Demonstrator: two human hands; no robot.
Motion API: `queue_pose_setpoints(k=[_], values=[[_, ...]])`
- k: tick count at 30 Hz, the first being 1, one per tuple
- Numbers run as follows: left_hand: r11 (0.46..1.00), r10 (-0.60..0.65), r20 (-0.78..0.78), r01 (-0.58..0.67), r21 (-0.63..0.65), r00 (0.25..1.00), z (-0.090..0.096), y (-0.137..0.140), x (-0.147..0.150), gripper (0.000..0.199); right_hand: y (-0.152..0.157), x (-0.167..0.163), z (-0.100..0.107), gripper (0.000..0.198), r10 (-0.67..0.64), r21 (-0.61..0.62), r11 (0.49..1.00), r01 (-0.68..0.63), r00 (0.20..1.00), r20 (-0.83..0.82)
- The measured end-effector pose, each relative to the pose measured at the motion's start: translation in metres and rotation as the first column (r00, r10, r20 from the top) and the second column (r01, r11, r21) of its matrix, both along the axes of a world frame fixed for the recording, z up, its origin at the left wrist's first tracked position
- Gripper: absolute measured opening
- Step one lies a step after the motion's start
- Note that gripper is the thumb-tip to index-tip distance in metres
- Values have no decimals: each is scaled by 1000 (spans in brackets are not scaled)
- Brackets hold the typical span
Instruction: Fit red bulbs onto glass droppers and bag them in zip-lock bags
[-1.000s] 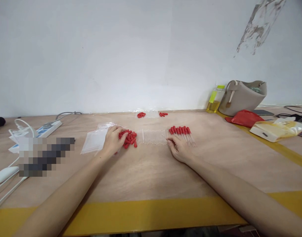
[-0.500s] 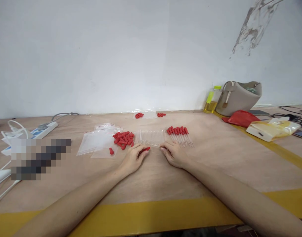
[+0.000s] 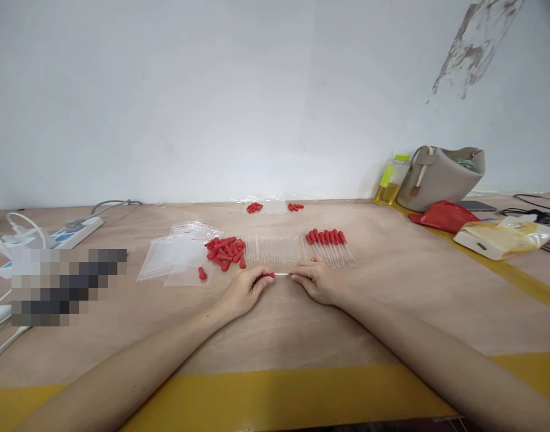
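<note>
My left hand [image 3: 248,290] is closed around a red rubber bulb [image 3: 271,275], only its tip showing past the fingers. Between the thumb and fingers of my right hand [image 3: 317,281] is a thin glass dropper tube [image 3: 280,274], whose end meets the bulb's mouth. Just beyond lies a row of clear glass tubes [image 3: 275,248]. Left of that row is a pile of loose red bulbs [image 3: 227,251], with one single bulb [image 3: 202,273] apart. To the right, several droppers with red bulbs fitted [image 3: 331,243] lie side by side.
Clear zip bags [image 3: 160,258] lie left of the bulbs. Small groups of red bulbs [image 3: 254,207] rest by the wall. A power strip [image 3: 79,233] with cables is at left. At right are a bottle [image 3: 389,183], a grey bag [image 3: 441,180], a red pouch [image 3: 445,216] and yellow packaging [image 3: 504,235].
The bulb and the glass tube have come together end to end; before, a gap lay between them and the bulb was tilted. The view has shifted slightly.
</note>
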State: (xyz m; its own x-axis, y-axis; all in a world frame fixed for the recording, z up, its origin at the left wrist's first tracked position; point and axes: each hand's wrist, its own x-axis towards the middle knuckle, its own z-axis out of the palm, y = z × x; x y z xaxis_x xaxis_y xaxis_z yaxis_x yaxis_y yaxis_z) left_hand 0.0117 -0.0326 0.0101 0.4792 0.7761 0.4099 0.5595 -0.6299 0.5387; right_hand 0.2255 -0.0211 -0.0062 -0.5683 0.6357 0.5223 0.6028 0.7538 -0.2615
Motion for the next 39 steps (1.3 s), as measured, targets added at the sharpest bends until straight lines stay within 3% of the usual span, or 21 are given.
queue_pose_setpoints(k=[6, 12, 23, 33, 36, 39], values=[[999, -49, -80, 49, -6, 996, -1, -1, -1, 20, 4, 4, 9, 23, 27, 83, 996, -38, 991, 128], [999, -48, -126, 49, 10, 991, -7, 3, -3, 23, -1, 4, 9, 22, -32, 193, 981, -10, 976, 216], [987, -70, -185, 94, 126, 980, -8, 2, -3, 19, -14, -10, 10, 22, -45, 14, 999, 44, 990, 133], [967, -57, -205, 105, 232, 977, 4, 7, -12, 21, -24, -12, 27, 25, -147, 103, 987, 126, 959, 241], [966, 65, -276, 9, 259, 959, 19, 7, -27, 31, -17, 0, 33, 23, -235, -13, 971, 240, 960, 153], [992, 81, -456, -26, 124, 886, 43, 10, -52, 21, 2, 20, 39, 22, -440, -223, 873, 433, 898, 21]])
